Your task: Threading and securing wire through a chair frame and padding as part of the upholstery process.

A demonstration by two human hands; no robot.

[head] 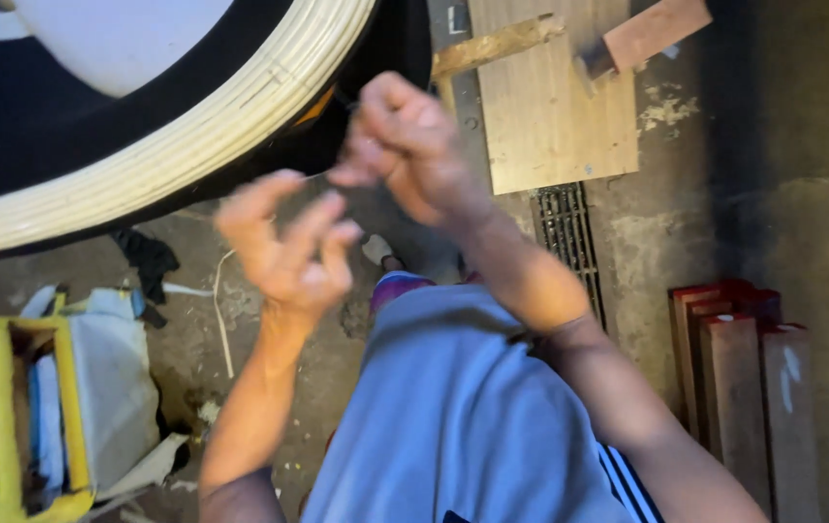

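1. The right hand (405, 145), just above the middle of the frame, is pinching its fingertips tight together. It seems to be holding a thin strand (315, 175), but the picture is blurry there, so I cannot tell for sure.
2. The left hand (283, 247), just left of the middle, is spreading its fingers wide and holding nothing. Its grip is open.
3. The strand is running between the two hands, close under the big round woven rim (182, 136) in the upper left.
4. I think the strand could be slipping out of the pinch, because it is so thin and only the fingertips are squeezing it.
5. The open hand could be missing the strand, since it is hard to see.
6. A loose strip (221, 310) is lying on the concrete floor (656, 232) below the hands. A foot could be catching on it.
7. The floor drain grate (566, 242), right of the middle, is near. A small dropped bit could be falling in there.
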